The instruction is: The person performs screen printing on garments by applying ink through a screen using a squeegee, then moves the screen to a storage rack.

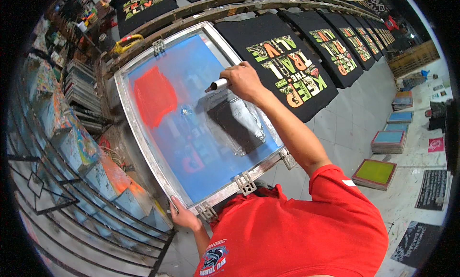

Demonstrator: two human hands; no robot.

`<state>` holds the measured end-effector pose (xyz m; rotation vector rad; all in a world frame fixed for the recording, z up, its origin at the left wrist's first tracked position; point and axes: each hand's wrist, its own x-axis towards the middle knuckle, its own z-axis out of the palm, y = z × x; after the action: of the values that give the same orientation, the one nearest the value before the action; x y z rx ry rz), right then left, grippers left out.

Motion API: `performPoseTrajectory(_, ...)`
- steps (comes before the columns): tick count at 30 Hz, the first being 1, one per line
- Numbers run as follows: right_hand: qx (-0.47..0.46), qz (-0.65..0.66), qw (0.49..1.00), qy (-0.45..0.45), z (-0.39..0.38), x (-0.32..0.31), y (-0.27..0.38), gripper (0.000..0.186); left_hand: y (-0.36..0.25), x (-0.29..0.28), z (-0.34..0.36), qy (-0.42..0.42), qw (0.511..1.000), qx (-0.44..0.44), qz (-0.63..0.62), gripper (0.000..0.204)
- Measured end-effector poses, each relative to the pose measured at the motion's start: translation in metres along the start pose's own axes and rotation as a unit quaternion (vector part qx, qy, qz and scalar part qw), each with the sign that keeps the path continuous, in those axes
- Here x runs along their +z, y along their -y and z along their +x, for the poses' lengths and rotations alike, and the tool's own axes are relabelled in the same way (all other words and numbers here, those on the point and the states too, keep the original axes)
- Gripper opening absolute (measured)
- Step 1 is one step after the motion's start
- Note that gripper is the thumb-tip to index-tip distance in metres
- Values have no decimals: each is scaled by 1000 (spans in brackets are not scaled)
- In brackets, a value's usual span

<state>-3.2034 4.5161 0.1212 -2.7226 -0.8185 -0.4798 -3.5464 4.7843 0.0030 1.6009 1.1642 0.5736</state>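
Note:
A silk-screen frame (143, 139) with a pale metal rim and blue mesh lies tilted in front of me, over a dark printed shirt seen faintly through it. My right hand (242, 80) grips a squeegee (219, 85) above the mesh, its silvery end pointing left. Below that hand, a dark, glossy ink patch (237, 123) covers part of the mesh. A red patch (155, 96) lies on the mesh's left side. My left hand (184, 214) holds the frame's near left corner, thumb along the side and the other fingers mostly hidden.
Metal hinge clamps (245, 183) sit on the near rim. Beyond, black printed shirts (287, 61) lie in a row along a rail (201, 11). Stacked screens (86, 90) and a black metal railing (96, 219) stand left. Framed screens (374, 173) lean at right.

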Motion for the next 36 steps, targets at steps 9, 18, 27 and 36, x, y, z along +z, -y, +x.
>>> performPoseTrajectory(9, -53, -66, 994, 74, -5, 7, -7, 15, 10, 3, 5, -11, 1000, 4, -4, 47)
performPoseTrajectory(18, -55, -27, 998, 18, -102, 17, 29, 8, 8, 2, 4, -25, 999, 0, 26, 51)
performPoseTrajectory(27, -19, -42, 997, 55, -177, -13, 49, 20, -1, 5, 2, -30, 999, -6, 37, 51)
performPoseTrajectory(36, -34, -30, 998, -31, -210, 25, 48, 16, 10, 4, 4, -27, 999, -12, 15, 51)
